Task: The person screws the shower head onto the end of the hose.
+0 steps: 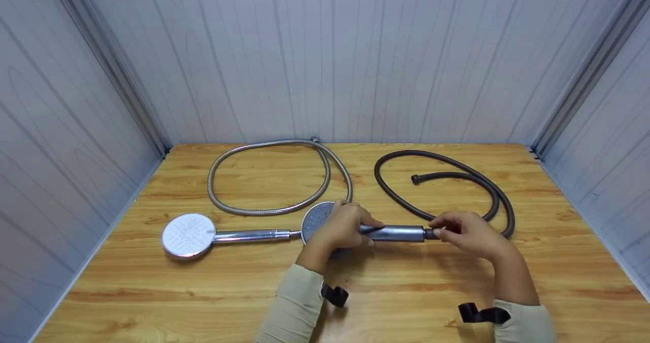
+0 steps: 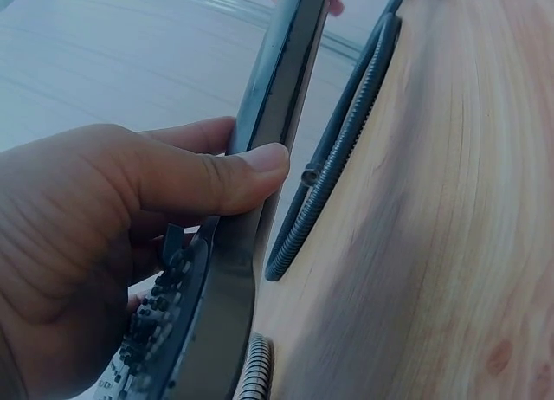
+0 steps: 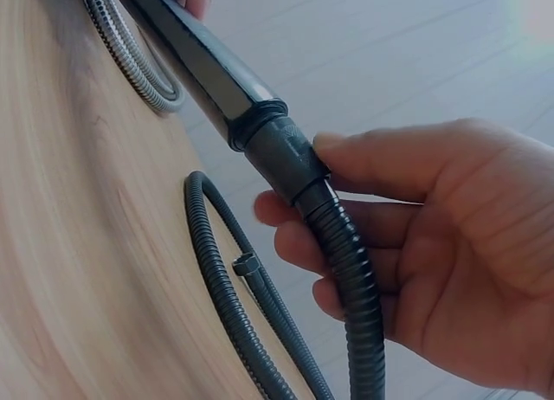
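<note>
My left hand (image 1: 345,226) grips a dark grey shower head (image 1: 396,233) where its round face meets the handle, thumb lying along the handle's side in the left wrist view. At the handle's far end, my right hand (image 1: 467,235) pinches the dark connector (image 3: 286,158) of a dark grey shower hose (image 3: 351,287) between thumb and fingers. The connector sits against the handle's end; how far it is threaded I cannot tell. Part of the shower head's face (image 1: 316,220) is hidden beneath the left hand. The hose's other end, a nut (image 1: 416,179), lies loose on the table.
Left of the hands lies a chrome shower head (image 1: 189,235) with a white face. A silver hose (image 1: 264,212) loops behind it toward the table's back edge. Pale panel walls (image 1: 325,58) enclose the wooden table (image 1: 203,292) at the back and sides.
</note>
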Motion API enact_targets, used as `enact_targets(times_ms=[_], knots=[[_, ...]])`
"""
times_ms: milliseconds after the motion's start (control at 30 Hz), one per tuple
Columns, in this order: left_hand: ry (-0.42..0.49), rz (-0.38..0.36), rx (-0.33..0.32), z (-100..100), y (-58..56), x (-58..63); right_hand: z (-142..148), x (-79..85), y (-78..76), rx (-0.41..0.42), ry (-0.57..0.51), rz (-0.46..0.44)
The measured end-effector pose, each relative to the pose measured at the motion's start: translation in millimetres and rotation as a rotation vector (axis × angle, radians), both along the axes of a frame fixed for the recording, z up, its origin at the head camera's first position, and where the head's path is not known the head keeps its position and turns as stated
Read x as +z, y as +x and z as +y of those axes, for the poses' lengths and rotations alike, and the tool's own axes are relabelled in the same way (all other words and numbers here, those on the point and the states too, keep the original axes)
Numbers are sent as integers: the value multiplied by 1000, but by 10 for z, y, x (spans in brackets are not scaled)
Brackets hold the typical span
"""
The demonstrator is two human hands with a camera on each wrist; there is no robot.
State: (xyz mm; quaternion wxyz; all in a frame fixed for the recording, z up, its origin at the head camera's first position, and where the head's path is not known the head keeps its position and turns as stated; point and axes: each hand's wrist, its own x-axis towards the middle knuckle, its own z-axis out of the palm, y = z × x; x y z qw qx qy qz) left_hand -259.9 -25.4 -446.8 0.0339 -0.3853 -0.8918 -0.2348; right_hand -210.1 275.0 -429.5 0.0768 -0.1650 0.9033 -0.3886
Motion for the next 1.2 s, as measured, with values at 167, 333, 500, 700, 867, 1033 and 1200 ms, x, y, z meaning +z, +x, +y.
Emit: enact_targets(times_ms=[167, 333, 500, 700, 867, 1033, 1200], knots=[[12, -4, -2, -10, -6, 1, 11, -17, 1, 9, -23, 42], [6, 4, 0, -13, -5, 4, 11, -34, -4, 37, -42, 74], [6, 5, 0, -13, -1, 14, 10, -30, -2, 39, -41, 89], [7, -11, 2, -13, 1, 14, 8, -13, 19, 20, -35, 90], [18, -16, 2, -14, -2, 7, 11, -20, 19, 16, -14, 101], [24, -24, 2, -12, -13, -2, 12, -20, 18, 7, -2, 101], [23, -22, 2, -18, -16, -2, 13, -5, 25, 7, -15, 92]])
